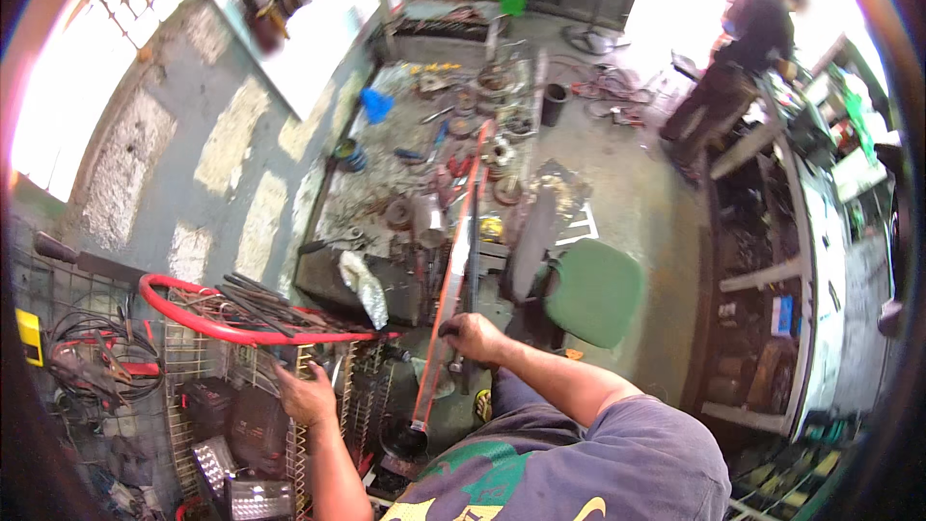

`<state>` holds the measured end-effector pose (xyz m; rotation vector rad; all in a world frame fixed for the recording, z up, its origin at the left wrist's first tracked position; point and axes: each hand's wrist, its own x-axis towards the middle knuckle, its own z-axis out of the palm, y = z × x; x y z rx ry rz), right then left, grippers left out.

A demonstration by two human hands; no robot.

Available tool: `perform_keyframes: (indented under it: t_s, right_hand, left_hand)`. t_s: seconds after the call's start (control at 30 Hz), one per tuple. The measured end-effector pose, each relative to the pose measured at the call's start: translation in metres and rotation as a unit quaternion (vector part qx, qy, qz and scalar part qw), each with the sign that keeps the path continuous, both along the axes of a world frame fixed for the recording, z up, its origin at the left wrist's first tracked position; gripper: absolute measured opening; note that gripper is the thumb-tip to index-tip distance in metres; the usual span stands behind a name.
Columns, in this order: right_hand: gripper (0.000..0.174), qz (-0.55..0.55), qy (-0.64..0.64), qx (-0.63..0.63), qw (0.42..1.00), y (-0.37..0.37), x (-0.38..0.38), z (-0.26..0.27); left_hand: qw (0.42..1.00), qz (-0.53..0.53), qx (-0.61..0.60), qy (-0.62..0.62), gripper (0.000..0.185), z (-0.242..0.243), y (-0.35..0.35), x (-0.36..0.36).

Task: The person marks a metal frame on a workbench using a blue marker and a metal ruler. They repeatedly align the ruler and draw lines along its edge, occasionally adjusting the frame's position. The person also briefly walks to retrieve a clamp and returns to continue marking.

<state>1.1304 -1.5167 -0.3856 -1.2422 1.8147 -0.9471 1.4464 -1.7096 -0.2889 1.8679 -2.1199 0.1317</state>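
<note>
My right hand (474, 336) is closed on a long, thin object with red edges and a pale, shiny face (456, 260); its far end reaches over the cluttered workbench. The exact kind of this long object cannot be told. A darker bar (472, 268) runs beside it. My left hand (305, 391), fingers apart and holding nothing, is just below the red rim (246, 336) of a rack that bears a bundle of dark rods (264, 307). A crumpled silvery wrapping (363, 289) lies between the rack and the long object.
Metal parts and tools crowd the workbench (376, 210), with a blue cup-like container (351, 154) at its left edge. A green seat (597, 293) stands right of the bench. Cables (615, 90) lie on the floor. Another person (752, 36) stands at the upper right, by shelving (767, 275).
</note>
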Motion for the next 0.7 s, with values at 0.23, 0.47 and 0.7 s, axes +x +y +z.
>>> perform_keyframes:
  t_s: [0.23,0.47,0.7]
  right_hand:
    - [0.032,-0.093,-0.002,0.014,0.996,0.204,0.070,0.051]
    - [0.028,-0.312,0.011,0.053,0.949,0.389,0.070,0.049]
    - [0.032,-0.418,-0.023,0.019,0.908,0.495,0.061,0.072]
  left_hand:
    - [0.985,-0.115,0.022,0.130,0.078,0.038,0.024,0.000]
    - [0.886,-0.417,-0.035,0.200,0.060,-0.019,0.189,-0.007]
    - [0.647,-0.609,0.423,0.179,0.061,-0.091,0.344,-0.133]
